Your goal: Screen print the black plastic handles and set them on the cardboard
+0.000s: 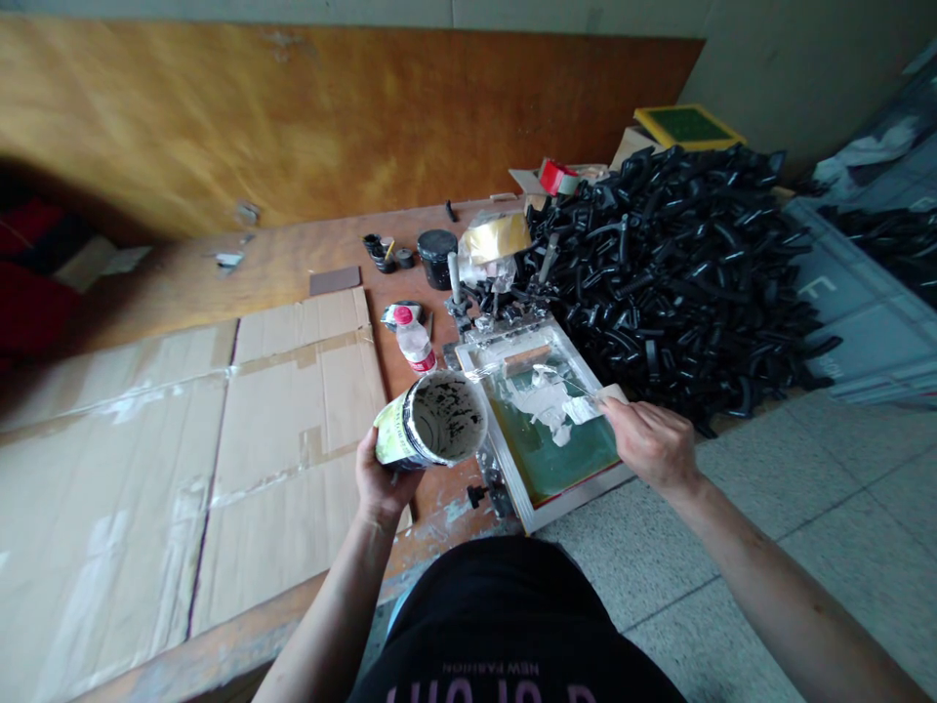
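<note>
My left hand [385, 478] is wrapped round an ink tub [391, 439] with a green label. The tub is tipped, its mouth towards me, and dark and white smears coat its inside. My right hand [655, 449] is closed on a spatula [582, 408], its blade covered in white ink. The blade lies over a screen printing frame [516, 488] with green mesh, where a patch of thick white ink [546, 400] is spread. A wooden-edged squeegee [527, 358] rests at the frame's far end. Most of the spatula's handle is hidden in my fingers.
A heap of black plastic parts [673, 273] rises behind and right of the frame, beside a grey crate [864, 322]. A red-capped bottle [415, 344] and black tub [437, 259] stand further back. Flattened cardboard [285, 420] covers the table's left side.
</note>
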### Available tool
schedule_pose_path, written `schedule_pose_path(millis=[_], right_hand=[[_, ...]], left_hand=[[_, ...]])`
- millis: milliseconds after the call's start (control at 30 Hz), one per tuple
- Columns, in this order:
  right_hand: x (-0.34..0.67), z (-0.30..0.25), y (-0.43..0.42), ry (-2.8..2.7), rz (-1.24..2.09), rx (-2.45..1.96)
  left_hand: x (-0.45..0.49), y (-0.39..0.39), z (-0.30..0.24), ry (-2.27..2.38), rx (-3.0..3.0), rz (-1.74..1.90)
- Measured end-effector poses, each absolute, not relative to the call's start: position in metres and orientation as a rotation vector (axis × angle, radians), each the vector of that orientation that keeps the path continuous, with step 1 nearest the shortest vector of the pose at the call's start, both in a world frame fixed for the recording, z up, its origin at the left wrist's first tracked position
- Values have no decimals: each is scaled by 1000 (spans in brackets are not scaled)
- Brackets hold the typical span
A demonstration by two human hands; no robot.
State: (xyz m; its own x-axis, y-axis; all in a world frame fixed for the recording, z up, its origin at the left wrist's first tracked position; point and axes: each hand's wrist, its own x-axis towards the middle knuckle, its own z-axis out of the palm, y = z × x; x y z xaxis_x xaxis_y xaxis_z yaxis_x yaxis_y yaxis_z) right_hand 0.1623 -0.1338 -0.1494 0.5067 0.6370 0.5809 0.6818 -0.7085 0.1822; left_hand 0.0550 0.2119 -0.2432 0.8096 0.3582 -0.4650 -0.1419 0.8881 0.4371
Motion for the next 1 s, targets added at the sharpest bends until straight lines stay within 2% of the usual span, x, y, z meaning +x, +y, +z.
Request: schedule_pose_path(millis=[300, 500, 667, 833, 1000], right_hand=[[142, -182, -136, -1368, -746, -2766], [145, -163, -143, -1390, -708, -2773], [156, -139, -153, -851, -693, -2597], [158, -139, -170, -50, -241, -2126], [156, -141, -181, 98, 99, -1569]], left_hand=[[55, 213, -244, 576, 412, 263], [58, 212, -245, 561, 415, 245], [63, 209, -242, 528, 397, 226], [69, 206, -237, 519, 402, 226], [77, 201, -237, 521, 433, 198]])
